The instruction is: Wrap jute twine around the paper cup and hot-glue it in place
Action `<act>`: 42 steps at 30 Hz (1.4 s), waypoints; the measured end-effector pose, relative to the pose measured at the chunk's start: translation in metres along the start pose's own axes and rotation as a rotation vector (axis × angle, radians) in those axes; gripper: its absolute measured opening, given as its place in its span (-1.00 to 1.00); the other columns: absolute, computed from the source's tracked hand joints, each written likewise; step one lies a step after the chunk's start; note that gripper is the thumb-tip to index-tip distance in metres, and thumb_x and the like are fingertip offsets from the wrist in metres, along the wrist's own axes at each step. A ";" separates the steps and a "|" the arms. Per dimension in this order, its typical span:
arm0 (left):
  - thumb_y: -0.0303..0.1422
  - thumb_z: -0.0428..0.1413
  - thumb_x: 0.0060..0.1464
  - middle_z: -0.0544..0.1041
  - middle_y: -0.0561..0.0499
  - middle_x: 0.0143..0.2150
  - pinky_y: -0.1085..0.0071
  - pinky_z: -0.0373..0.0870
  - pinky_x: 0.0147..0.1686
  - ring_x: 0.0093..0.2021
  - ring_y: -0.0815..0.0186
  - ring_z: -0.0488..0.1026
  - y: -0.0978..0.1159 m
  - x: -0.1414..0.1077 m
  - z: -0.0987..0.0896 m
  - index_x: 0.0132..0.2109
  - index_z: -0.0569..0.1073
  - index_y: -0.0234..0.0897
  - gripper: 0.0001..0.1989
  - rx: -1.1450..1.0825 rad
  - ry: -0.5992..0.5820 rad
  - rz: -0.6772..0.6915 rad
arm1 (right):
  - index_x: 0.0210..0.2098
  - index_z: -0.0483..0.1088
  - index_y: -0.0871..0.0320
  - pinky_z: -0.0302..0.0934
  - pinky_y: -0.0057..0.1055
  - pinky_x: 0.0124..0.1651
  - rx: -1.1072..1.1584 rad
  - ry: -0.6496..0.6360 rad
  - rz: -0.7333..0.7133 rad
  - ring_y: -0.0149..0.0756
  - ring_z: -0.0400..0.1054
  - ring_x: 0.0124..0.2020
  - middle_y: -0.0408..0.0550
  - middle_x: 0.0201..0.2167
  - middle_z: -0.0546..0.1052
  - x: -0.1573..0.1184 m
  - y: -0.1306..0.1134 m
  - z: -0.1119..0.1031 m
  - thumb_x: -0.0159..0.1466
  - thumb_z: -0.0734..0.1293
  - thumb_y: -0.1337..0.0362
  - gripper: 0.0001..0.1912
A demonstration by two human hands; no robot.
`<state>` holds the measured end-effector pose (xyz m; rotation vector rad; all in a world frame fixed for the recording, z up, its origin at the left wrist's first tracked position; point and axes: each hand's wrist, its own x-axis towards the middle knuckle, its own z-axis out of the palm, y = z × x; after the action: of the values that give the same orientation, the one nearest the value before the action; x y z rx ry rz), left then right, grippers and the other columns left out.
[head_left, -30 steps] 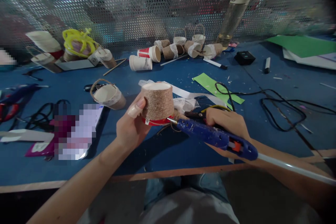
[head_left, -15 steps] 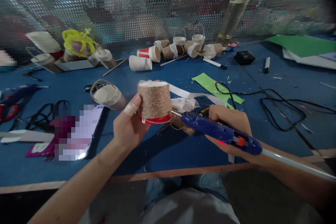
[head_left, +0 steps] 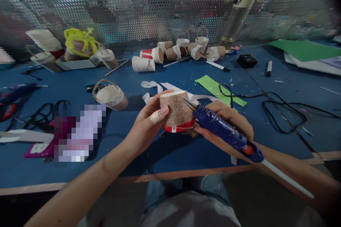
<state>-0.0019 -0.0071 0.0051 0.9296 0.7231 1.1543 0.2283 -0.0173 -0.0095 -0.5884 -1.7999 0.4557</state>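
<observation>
Nearest you, your right hand (head_left: 237, 122) is wrapped around the blue glue gun (head_left: 220, 127), its white glue stick (head_left: 287, 179) jutting back over your forearm (head_left: 289, 165). Your left hand (head_left: 149, 122) grips the twine-wrapped cup (head_left: 174, 110) above the blue table (head_left: 160, 161), red band (head_left: 179, 127) downward. The nozzle (head_left: 189, 104) lies over its upper wall; you can't tell whether it touches. Off to your left lie a purple packet (head_left: 37, 150) and a white strip (head_left: 23, 136).

Just beyond, the cup and your fingers block part of the lace (head_left: 150, 84) and white ribbon (head_left: 170, 87); green paper (head_left: 211, 86) and black cord (head_left: 282, 116) spread past your right hand. A handled basket (head_left: 112, 97) sits beyond your left. Farther back are stacked paper cups (head_left: 144, 64), twine baskets (head_left: 197, 50), a black box (head_left: 247, 60) and a bottle (head_left: 237, 17), before a perforated screen (head_left: 128, 3).

Since half a second ago, you've brought the cup rightward, uncovering more lace, and the nozzle has gone from beside its lower edge to near its top.
</observation>
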 end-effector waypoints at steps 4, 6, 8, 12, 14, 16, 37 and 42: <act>-0.21 0.39 0.10 0.64 -0.13 0.15 0.20 0.55 0.05 0.17 -0.02 0.56 -0.002 0.000 -0.002 0.12 0.63 -0.13 -0.57 0.031 -0.012 -0.020 | -0.22 0.34 0.04 0.46 -0.20 -0.18 0.008 -0.041 -0.083 -0.19 0.54 -0.27 -0.05 -0.28 0.59 0.000 0.007 -0.002 0.26 0.37 0.58 -0.70; -0.22 0.39 0.10 0.64 -0.11 0.14 0.26 0.54 0.01 0.12 0.03 0.58 -0.002 0.001 -0.003 0.11 0.63 -0.12 -0.58 0.039 -0.008 -0.019 | -0.22 0.34 0.04 0.47 -0.19 -0.17 0.017 -0.063 -0.097 -0.18 0.55 -0.28 -0.04 -0.29 0.60 0.000 0.008 -0.004 0.25 0.40 0.57 -0.70; -0.23 0.39 0.10 0.64 -0.10 0.14 0.28 0.54 0.01 0.08 0.09 0.58 -0.002 0.001 -0.003 0.12 0.63 -0.12 -0.58 0.040 -0.004 -0.013 | -0.23 0.34 0.03 0.48 -0.18 -0.15 0.040 -0.075 -0.091 -0.17 0.56 -0.28 -0.05 -0.29 0.60 -0.001 0.007 -0.005 0.25 0.43 0.54 -0.70; -0.23 0.39 0.11 0.64 -0.10 0.14 0.28 0.53 0.01 0.05 0.11 0.58 -0.001 0.001 -0.003 0.12 0.62 -0.12 -0.58 0.070 0.012 0.016 | -0.21 0.39 0.06 0.50 -0.23 -0.16 0.077 -0.079 -0.028 -0.16 0.59 -0.26 -0.03 -0.26 0.62 -0.005 0.004 -0.006 0.24 0.45 0.53 -0.73; -0.23 0.39 0.10 0.63 -0.10 0.14 0.25 0.53 0.03 0.05 0.09 0.58 -0.001 0.000 -0.004 0.12 0.61 -0.12 -0.57 0.088 0.014 0.031 | -0.23 0.40 0.06 0.50 -0.27 -0.18 0.054 -0.054 0.027 -0.18 0.59 -0.26 -0.03 -0.25 0.63 -0.006 0.001 -0.005 0.23 0.48 0.52 -0.73; -0.23 0.39 0.10 0.63 -0.11 0.14 0.23 0.52 0.06 0.08 0.06 0.58 0.000 0.001 -0.004 0.13 0.61 -0.12 -0.56 0.095 0.012 0.050 | -0.24 0.40 0.04 0.51 -0.27 -0.16 0.006 -0.025 0.105 -0.19 0.59 -0.26 -0.04 -0.23 0.64 -0.007 -0.002 -0.003 0.21 0.52 0.48 -0.71; -0.28 0.48 -0.03 0.61 -0.02 0.08 0.34 0.51 0.01 0.05 0.17 0.54 -0.001 0.004 -0.005 0.06 0.57 -0.11 -0.51 0.203 0.121 0.153 | -0.24 0.42 -0.09 0.43 -0.22 -0.38 -0.032 0.011 0.130 -0.16 0.58 -0.42 -0.19 -0.40 0.64 -0.006 -0.009 -0.011 0.26 0.52 0.34 -0.77; -0.24 0.49 -0.03 0.61 0.00 0.06 0.35 0.51 0.02 0.04 0.22 0.53 0.000 0.005 -0.006 0.05 0.56 -0.09 -0.50 0.239 0.135 0.152 | -0.32 0.44 -0.06 0.40 -0.27 -0.39 -0.184 0.132 0.213 -0.26 0.49 -0.50 -0.22 -0.46 0.59 -0.006 -0.011 -0.008 0.26 0.55 0.27 -0.80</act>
<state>-0.0060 -0.0010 0.0018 1.1294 0.9277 1.2924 0.2357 -0.0293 -0.0055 -0.9231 -1.6708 0.3867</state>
